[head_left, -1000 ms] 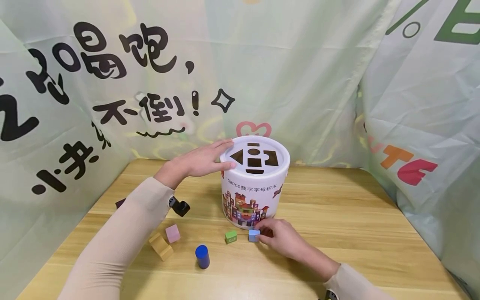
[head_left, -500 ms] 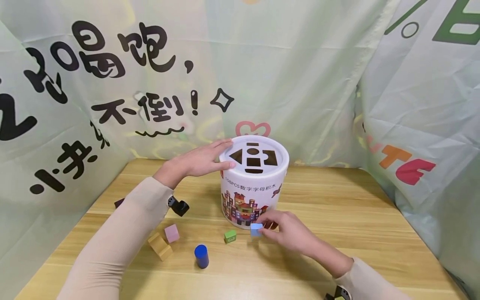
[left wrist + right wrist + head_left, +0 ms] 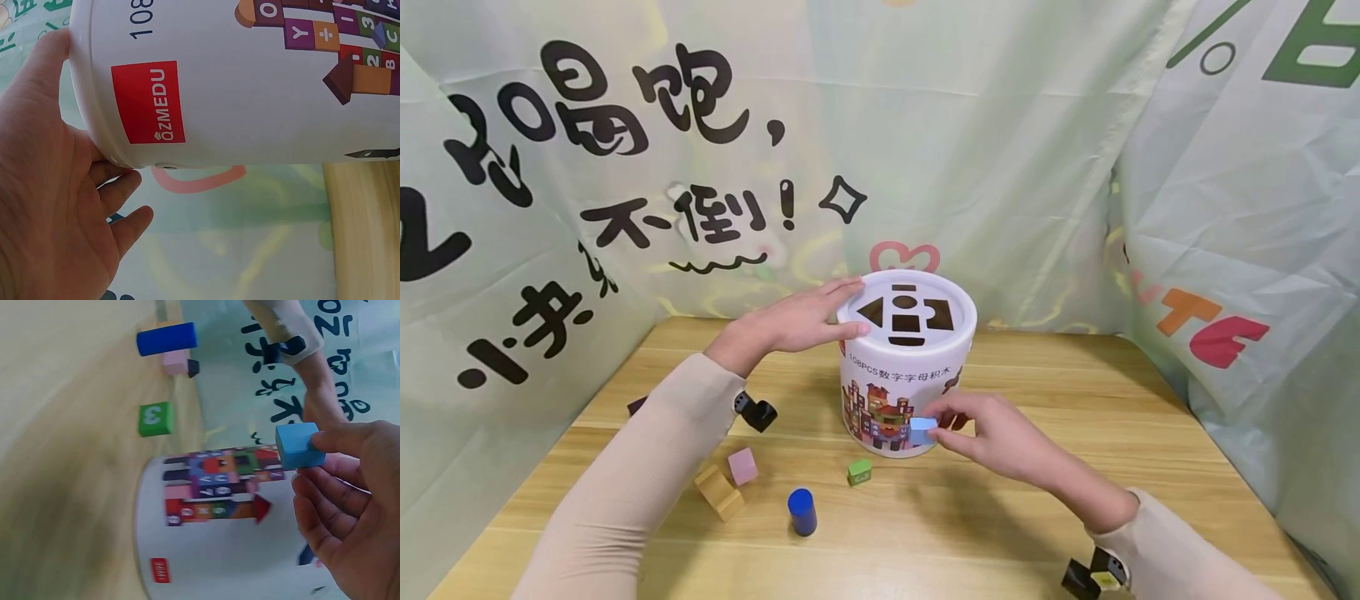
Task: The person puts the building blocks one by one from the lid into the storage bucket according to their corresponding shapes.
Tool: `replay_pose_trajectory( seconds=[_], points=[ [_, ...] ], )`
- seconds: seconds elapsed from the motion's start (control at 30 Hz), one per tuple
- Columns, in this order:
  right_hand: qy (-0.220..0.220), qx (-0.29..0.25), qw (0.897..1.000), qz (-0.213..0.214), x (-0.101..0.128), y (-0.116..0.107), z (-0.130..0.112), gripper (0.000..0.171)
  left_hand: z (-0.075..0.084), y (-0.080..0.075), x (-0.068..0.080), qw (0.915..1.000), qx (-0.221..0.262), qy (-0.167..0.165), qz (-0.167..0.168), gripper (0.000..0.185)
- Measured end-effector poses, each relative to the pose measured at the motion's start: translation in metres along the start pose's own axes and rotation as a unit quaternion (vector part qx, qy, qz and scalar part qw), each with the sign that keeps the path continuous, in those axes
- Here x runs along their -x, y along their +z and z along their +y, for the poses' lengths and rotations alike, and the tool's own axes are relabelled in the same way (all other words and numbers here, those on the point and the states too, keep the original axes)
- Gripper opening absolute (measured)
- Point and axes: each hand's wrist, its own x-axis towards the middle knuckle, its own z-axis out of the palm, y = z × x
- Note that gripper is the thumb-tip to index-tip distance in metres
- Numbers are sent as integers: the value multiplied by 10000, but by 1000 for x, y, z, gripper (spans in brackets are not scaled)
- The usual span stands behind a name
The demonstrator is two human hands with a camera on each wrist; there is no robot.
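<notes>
Right hand [image 3: 1000, 433] fingers [image 3: 340, 447] pinch a light blue cube [image 3: 922, 430], held off the tabletop [image 3: 1075, 433] just in front of the white bucket [image 3: 904, 367] at frame centre. Left hand [image 3: 797, 321] lies flat, fingers straight, on the bucket's lid rim. Lower left: green cube [image 3: 860, 472], blue cylinder [image 3: 802, 511], pink cube [image 3: 742, 466].

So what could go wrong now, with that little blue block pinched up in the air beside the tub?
The right hand holds the blue cube only at its fingertips, so it might slip and drop onto the table. The lid's cut-outs differ in shape; a wrong one would probably jam the cube. The left hand merely rests on the tub, which a hard push could shift.
</notes>
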Motion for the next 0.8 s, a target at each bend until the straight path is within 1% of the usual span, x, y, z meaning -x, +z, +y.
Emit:
replay_pose_trajectory(
  seconds=[0.17, 0.27, 0.6, 0.8],
  points=[
    [-47, -69, 10000, -8, -3, -15, -8, 9, -1, 0, 0, 10000, -37, -4, -6, 90],
    [-153, -97, 9998, 35, -6, -23, -12, 10, -1, 0, 0, 10000, -26, -8, -20, 89],
    [-395, 3, 9988, 272, -14, -45, -26, 15, -1, 0, -1, 10000, -40, 16, -14, 90],
    [-612, -26, 9970, 484, -26, -58, -30, 11, -1, 0, -2, 10000, -11, 52, 12, 90]
  ],
)
